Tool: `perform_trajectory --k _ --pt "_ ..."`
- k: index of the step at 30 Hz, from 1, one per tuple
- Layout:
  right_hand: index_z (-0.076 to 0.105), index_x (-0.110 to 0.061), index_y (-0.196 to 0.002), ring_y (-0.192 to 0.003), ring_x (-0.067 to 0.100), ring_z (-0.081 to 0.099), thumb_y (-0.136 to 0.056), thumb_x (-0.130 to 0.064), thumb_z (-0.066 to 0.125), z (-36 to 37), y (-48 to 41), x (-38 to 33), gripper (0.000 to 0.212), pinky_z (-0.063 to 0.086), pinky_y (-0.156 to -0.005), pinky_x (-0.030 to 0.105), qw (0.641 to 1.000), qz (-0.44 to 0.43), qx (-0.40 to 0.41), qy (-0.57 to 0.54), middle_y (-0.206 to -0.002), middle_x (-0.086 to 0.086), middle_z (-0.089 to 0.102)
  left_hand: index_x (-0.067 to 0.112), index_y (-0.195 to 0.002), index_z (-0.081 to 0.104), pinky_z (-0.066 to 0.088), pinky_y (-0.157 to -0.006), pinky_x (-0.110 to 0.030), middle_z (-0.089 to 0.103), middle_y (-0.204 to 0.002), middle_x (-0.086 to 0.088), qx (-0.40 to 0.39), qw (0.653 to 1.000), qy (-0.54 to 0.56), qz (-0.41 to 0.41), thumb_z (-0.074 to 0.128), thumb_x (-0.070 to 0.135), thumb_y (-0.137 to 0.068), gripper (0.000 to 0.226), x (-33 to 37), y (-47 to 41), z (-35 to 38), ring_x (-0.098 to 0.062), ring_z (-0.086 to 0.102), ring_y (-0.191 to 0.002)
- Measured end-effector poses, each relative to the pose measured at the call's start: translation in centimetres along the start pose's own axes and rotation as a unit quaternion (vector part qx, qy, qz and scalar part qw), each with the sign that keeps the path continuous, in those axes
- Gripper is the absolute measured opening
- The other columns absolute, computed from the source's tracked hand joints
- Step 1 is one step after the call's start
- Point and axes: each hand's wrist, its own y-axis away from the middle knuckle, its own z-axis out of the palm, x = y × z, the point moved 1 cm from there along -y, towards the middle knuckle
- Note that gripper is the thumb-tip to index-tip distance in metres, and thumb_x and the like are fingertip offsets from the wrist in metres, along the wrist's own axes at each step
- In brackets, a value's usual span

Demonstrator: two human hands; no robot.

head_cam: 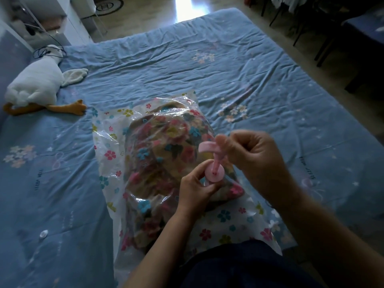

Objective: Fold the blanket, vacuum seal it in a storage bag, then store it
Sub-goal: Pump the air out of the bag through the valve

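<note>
Spreading wide, the blue bed (207,65) carries the storage bag (116,154), blanket (166,142) inside. Right hand (251,154) pinches the pink valve cap (207,146) lifted off; left hand (197,188) grips the pink valve (214,173) on the bag.

A clear storage bag (108,183) printed with small coloured flowers is lying flat on the blue bed, running lengthwise away from the camera. The folded floral blanket (164,154) is sitting bunched inside it. A pink valve (214,173) is standing on the bag's top, its cap (207,146) flipped up.
</note>
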Motion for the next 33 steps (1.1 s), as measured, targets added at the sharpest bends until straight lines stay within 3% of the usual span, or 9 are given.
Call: perform_trajectory --k 5,9,12,14,18,22,26,28,33 --pt "0.045 -0.012 -0.049 -0.044 0.005 0.034 -0.083 -0.045 0.066 0.5 1.5 6.0 0.052 0.032 -0.047 0.025 0.983 0.117 -0.014 0.139 -0.045 -0.01 0.036 0.012 -0.114 0.07 0.053 -0.08 -0.018 0.074 -0.102 0.008 0.0 1.0 0.0 0.008 0.085 0.015 -0.072 0.045 0.1 0.1 -0.2 -0.001 0.068 -0.095" --pt "0.054 0.004 -0.058 -0.043 0.015 0.04 -0.089 -0.037 0.061 0.1 -0.2 -0.9 0.052 0.034 -0.043 0.026 0.998 -0.007 -0.014 0.064 -0.047 0.0 0.049 0.015 -0.115 0.069 0.051 -0.086 -0.016 0.072 -0.107 0.009 -0.012 1.0 0.006 0.009 0.086 0.014 -0.071 0.048 0.3 -0.2 -0.4 0.0 0.066 -0.1" --pt "0.048 0.007 -0.057 -0.043 0.015 0.035 -0.089 -0.031 0.058 -0.5 -0.7 -2.6 0.051 0.031 -0.043 0.023 0.998 -0.053 -0.009 0.01 -0.046 0.007 0.04 0.019 -0.117 0.067 0.05 -0.09 -0.016 0.071 -0.11 0.012 -0.008 1.0 0.012 0.007 0.086 0.012 -0.069 0.052 0.4 -0.2 -0.3 0.002 0.065 -0.103" --pt "0.051 0.011 -0.06 -0.044 0.019 0.037 -0.089 -0.035 0.059 -0.3 -0.2 0.0 0.055 0.034 -0.044 0.027 0.999 -0.005 -0.012 0.037 -0.049 0.016 0.046 0.017 -0.117 0.068 0.053 -0.09 -0.022 0.072 -0.109 0.01 -0.01 1.0 0.009 0.007 0.086 0.014 -0.07 0.05 0.3 -0.1 -0.2 0.0 0.066 -0.102" --pt "0.048 -0.003 -0.054 -0.045 0.006 0.034 -0.084 -0.04 0.065 0.4 1.4 6.1 0.052 0.032 -0.048 0.026 0.985 0.118 -0.019 0.123 -0.048 -0.005 0.037 0.013 -0.115 0.07 0.055 -0.085 -0.023 0.073 -0.105 0.01 0.0 1.0 0.012 0.008 0.086 0.013 -0.07 0.048 0.2 0.2 -0.1 -0.002 0.068 -0.098" --pt "0.051 0.008 -0.058 -0.046 0.009 0.037 -0.087 -0.034 0.066 0.4 0.5 1.3 0.053 0.032 -0.044 0.022 0.997 0.035 -0.004 0.062 -0.047 0.012 0.043 0.013 -0.113 0.07 0.054 -0.084 -0.021 0.074 -0.104 0.007 -0.011 1.0 -0.002 0.014 0.085 0.016 -0.072 0.044 0.2 -0.2 -0.4 -0.003 0.068 -0.098" --pt "0.042 0.009 -0.055 -0.041 0.007 0.04 -0.089 -0.025 0.064 -0.5 0.1 -1.6 0.054 0.033 -0.043 0.02 0.999 -0.019 0.008 -0.024 -0.045 0.0 0.041 0.016 -0.119 0.067 0.051 -0.09 -0.018 0.071 -0.11 0.01 -0.009 1.0 -0.004 0.008 0.085 0.015 -0.072 0.05 0.1 0.1 -0.3 0.001 0.065 -0.104" --pt "0.046 0.01 -0.058 -0.043 0.018 0.046 -0.089 -0.029 0.064 -0.3 0.5 0.8 0.053 0.037 -0.043 0.03 1.0 0.017 0.0 0.015 -0.048 0.007 0.048 0.016 -0.118 0.068 0.053 -0.088 -0.021 0.072 -0.108 0.01 -0.011 1.0 -0.002 0.006 0.085 0.016 -0.072 0.049 0.2 0.2 -0.1 0.0 0.066 -0.101" --pt "0.044 -0.012 -0.051 -0.044 0.003 0.033 -0.079 -0.043 0.065 0.1 1.8 6.0 0.046 0.031 -0.048 0.024 0.986 0.125 -0.009 0.114 -0.046 -0.01 0.034 0.019 -0.113 0.07 0.051 -0.081 -0.014 0.073 -0.101 0.016 -0.006 1.0 0.013 0.007 0.085 0.013 -0.071 0.046 0.6 0.3 0.0 0.002 0.067 -0.096"
